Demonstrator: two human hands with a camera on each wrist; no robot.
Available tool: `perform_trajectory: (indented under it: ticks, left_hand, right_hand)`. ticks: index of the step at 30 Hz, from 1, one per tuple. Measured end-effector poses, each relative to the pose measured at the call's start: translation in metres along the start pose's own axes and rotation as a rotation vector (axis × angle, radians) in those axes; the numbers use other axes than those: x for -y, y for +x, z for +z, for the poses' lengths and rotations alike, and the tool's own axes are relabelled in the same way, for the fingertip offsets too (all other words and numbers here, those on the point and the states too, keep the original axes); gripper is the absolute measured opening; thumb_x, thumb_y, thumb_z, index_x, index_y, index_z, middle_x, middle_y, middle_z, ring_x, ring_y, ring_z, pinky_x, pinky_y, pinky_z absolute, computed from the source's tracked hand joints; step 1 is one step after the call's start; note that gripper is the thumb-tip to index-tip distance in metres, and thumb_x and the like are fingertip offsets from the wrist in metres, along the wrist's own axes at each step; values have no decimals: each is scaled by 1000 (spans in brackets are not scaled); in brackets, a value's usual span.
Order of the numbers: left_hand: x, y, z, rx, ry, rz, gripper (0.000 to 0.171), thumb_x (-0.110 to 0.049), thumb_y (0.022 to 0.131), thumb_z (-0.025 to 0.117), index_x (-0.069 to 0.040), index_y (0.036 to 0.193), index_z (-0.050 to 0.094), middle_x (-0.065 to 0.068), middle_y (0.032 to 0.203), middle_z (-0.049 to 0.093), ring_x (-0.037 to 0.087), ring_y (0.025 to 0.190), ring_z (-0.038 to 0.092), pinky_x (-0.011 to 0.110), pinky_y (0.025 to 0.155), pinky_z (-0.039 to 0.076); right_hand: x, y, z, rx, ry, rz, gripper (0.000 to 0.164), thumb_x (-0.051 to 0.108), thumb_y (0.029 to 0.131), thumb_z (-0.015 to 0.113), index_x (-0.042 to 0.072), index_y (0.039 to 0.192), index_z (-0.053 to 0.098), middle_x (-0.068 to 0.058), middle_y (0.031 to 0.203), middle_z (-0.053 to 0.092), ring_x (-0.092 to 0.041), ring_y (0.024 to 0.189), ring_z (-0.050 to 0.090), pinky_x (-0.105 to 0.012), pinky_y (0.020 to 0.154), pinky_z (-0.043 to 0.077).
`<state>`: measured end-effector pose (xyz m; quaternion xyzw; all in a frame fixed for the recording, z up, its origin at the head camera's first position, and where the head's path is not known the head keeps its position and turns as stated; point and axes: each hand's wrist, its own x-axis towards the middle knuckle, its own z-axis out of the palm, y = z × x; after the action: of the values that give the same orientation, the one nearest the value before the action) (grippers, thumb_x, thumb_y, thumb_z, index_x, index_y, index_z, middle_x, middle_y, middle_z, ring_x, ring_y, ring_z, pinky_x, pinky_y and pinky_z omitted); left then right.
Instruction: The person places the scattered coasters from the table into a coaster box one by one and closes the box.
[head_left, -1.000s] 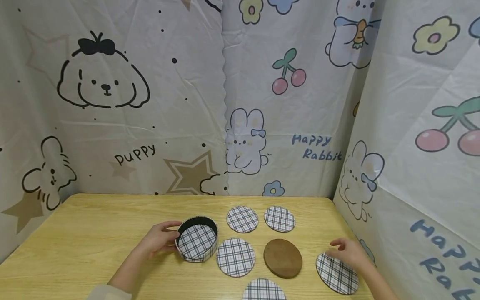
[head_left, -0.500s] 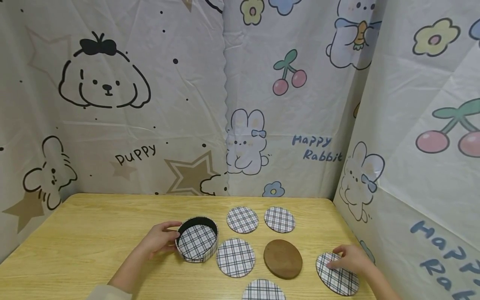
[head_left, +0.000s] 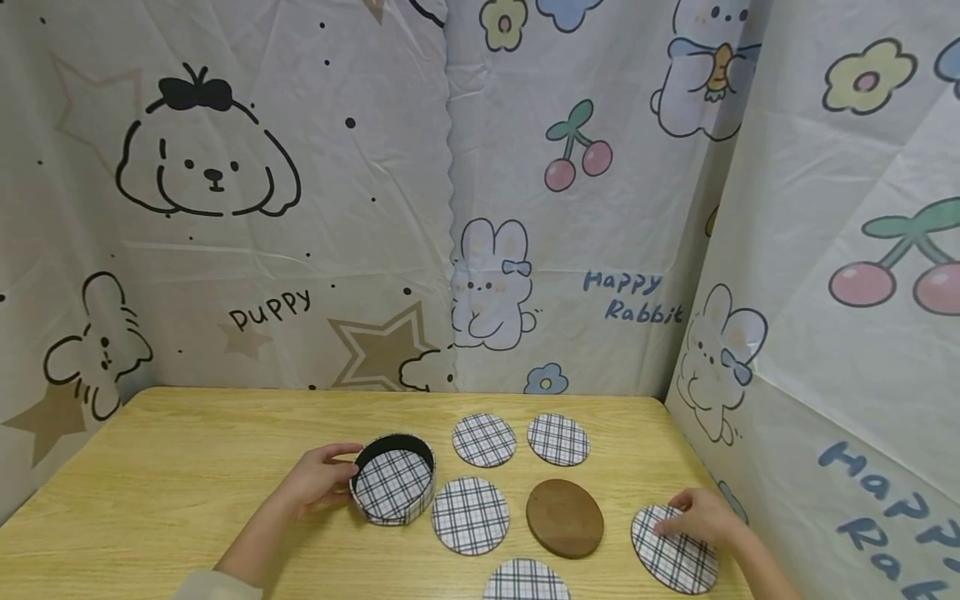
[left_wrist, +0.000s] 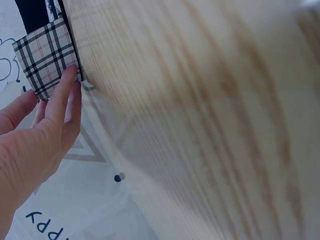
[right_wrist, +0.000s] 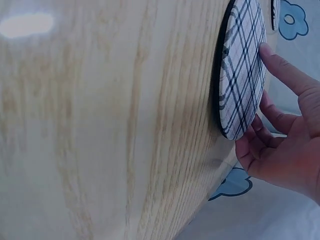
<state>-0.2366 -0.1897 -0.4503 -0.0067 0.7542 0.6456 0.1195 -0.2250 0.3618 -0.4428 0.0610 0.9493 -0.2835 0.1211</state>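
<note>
On the table's left half stands a round plaid coaster holder with a black inside and a plaid round in it. My left hand touches its left side, fingers nearly straight against the plaid wall in the left wrist view. At the far right, my right hand pinches the edge of a round plaid coaster, which appears to lie on the table. The right wrist view has the thumb on the top of this coaster and the other fingers at its rim, their tips partly hidden.
Between the hands lie several more plaid coasters, including one beside the holder and one cut off at the bottom edge. A brown round coaster lies among them. A printed curtain rises behind the wooden table.
My right hand has come down onto the far-right coaster and taken hold of its edge. The left hand and the holder have stayed where they were.
</note>
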Motion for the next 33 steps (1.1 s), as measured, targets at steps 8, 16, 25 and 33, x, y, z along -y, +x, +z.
perform_trajectory:
  ticks: [8,16,25,33]
  left_hand:
    - [0,0,1,-10,3,-11,48,-4,93,49,8,138,36,34,127,49,25,95,64,42,77,55]
    - [0,1,1,-15,1,-11,48,-3,93,49,9,137,36,35,126,49,23,93,64,41,76,55]
    - [-1,0,1,-13,3,-11,48,-4,93,50,8,137,36,34,124,51,24,93,64,41,76,55]
    - [0,2,-2,26,9,-19,51,-6,93,50,8,139,34,33,128,48,21,95,64,39,79,55]
  right_hand:
    - [-4,1,-2,22,142,25,63,35,73,79,-6,111,50,-21,109,53,-31,99,50,-43,81,45]
    - [-8,1,-4,37,209,-4,54,25,79,73,-7,116,50,-25,117,51,-35,104,51,-44,83,45]
    - [-16,3,-7,99,441,-46,54,16,84,68,-9,127,47,-13,106,62,-21,91,59,-34,76,50]
    - [-10,0,-11,130,585,-50,58,18,87,64,-8,132,38,-2,99,60,-14,81,60,-31,69,52]
